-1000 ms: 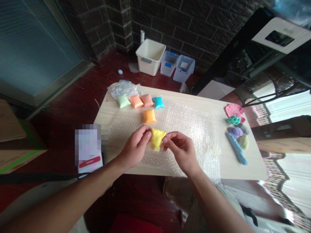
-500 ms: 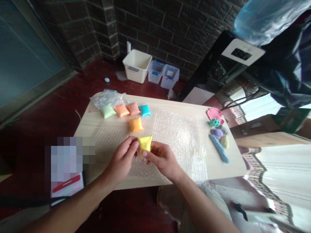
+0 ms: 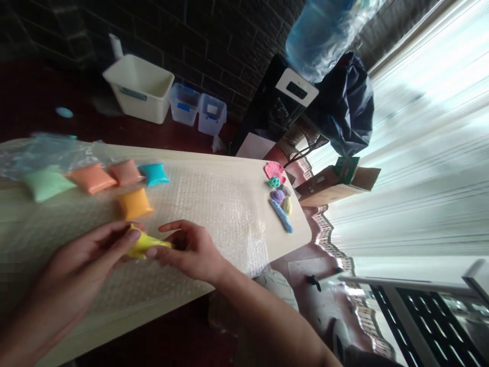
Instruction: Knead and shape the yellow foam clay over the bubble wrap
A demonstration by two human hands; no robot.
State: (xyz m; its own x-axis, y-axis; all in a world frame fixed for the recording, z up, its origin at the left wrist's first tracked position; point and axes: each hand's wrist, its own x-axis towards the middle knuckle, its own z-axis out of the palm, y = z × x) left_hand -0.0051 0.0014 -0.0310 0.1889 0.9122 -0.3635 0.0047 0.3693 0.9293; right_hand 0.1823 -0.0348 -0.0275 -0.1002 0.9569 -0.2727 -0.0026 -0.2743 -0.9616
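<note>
Between my two hands is a small yellow packet (image 3: pixel 142 244), soft-looking and tilted, above bubble wrap (image 3: pixel 214 204). My left hand (image 3: pixel 97 247) pinches its left end with thumb and fingers. At the other end, my right hand (image 3: pixel 191 250) grips it by the thumb, with the forefinger stretched out above. Just beyond lies an orange packet (image 3: pixel 135 203). Farther back a green packet (image 3: pixel 48 183), a peach packet (image 3: pixel 93 178), a pinkish packet (image 3: pixel 126 173) and a turquoise packet (image 3: pixel 155 174) form a row.
On the table's right end sit a pink shape (image 3: pixel 275 171), a green lump (image 3: pixel 274 181), a purple lump (image 3: pixel 277 196) and a blue roll (image 3: pixel 280 215). Crumpled clear plastic (image 3: pixel 57 153) lies at the back left. A white basket (image 3: pixel 143 92) stands on the floor behind.
My view has swung to the right, so the table things appear farther left. The yellow packet has turned from upright to lying sideways in my hands.
</note>
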